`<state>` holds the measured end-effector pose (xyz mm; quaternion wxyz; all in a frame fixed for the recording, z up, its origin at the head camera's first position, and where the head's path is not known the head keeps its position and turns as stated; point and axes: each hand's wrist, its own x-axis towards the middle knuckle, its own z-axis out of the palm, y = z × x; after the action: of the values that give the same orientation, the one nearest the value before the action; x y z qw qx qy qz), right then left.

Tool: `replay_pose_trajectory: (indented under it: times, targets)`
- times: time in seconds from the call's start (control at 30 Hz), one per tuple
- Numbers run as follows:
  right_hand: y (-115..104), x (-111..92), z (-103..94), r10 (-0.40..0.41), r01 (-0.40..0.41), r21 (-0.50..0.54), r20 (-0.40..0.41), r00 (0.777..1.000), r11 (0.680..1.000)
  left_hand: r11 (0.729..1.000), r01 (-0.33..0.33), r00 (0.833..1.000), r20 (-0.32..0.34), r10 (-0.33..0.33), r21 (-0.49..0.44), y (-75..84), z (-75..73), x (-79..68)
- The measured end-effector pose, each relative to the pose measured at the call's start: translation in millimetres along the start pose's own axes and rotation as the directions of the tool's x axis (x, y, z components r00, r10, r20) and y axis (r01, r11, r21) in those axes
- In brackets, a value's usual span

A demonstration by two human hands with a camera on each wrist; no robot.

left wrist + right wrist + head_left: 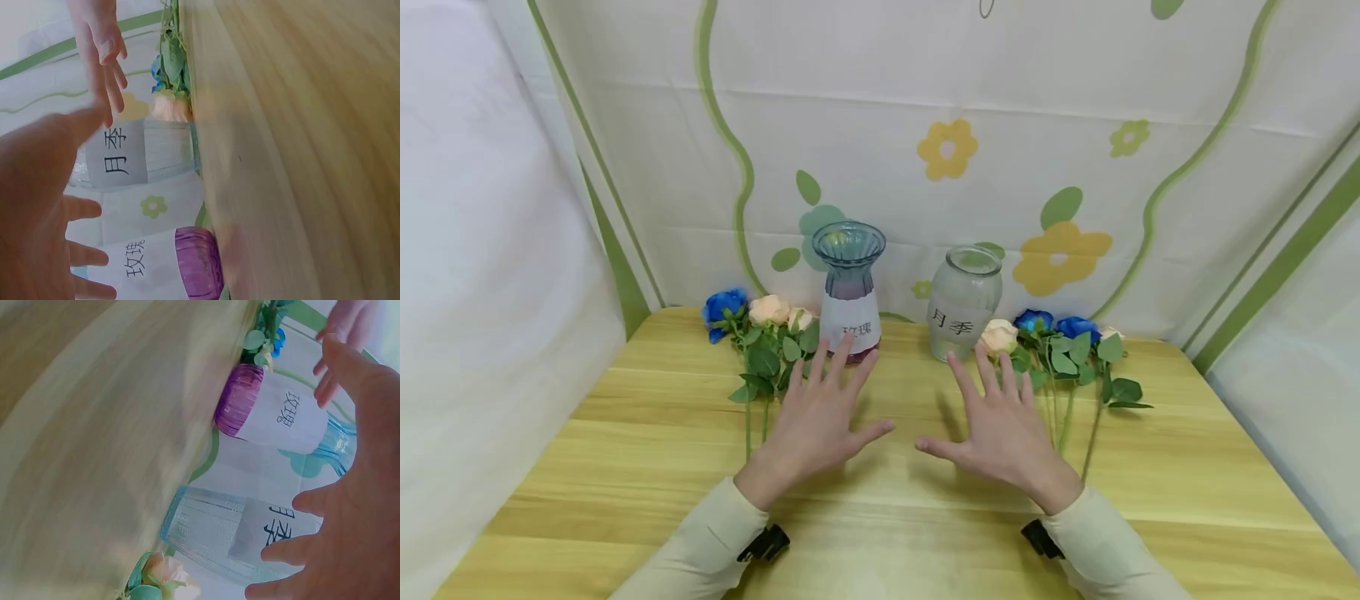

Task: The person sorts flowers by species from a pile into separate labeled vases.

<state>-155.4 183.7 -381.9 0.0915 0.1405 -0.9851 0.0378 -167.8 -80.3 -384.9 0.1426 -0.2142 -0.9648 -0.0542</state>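
Note:
My left hand (815, 421) is held over the table with fingers spread, holding nothing. Just beyond its fingertips stands a blue-and-purple fluted glass vase (850, 267) with a white paper label. My right hand (1003, 429), also spread and holding nothing, mirrors it on the other side. A clear glass vase (966, 292), with a printed label, stands upright past the right fingertips. Blue and peach artificial roses (769, 310) lie on the table at the left, their stems partly behind the left hand. More blue and peach roses (1077, 327) lie at the right, stems running toward the right wrist.
Under everything is a wood-grain table (880, 533). A white curtain (865, 142) with printed flowers hangs behind the vases, and white cloth (497, 275) borders the left side. Black straps (765, 543) circle both wrists.

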Motion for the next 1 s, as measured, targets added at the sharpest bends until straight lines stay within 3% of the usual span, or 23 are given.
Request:
replay_pose_trajectory:
  times: [0.2,0.4,0.67,0.87,1.0]
  targets:
    - [5.2,-2.6,-3.7,0.026,-0.022,0.119,-0.038,0.999,0.993,0.991,-0.033,0.999,-0.045,0.028,-0.129,0.6,-5.0,5.0]
    - [15.0,-5.3,-5.1,0.037,-0.01,0.225,-0.115,0.993,0.974,0.964,-0.058,0.996,-0.077,0.04,-0.259,4.5,-10.2,21.6]
    - [29.0,-10.1,-9.3,0.176,-0.109,0.421,-0.122,0.977,0.901,0.882,-0.087,0.994,-0.098,0.047,-0.462,19.4,-16.4,56.9]
    - [45.3,-11.0,-16.2,0.216,-0.085,0.494,-0.213,0.953,0.865,0.811,-0.119,0.992,-0.109,0.069,-0.572,31.5,-20.9,86.9]
    - [56.6,-12.6,-25.7,0.258,-0.101,0.542,-0.224,0.94,0.835,0.758,-0.143,0.988,-0.139,0.07,-0.636,34.7,-22.5,107.6]
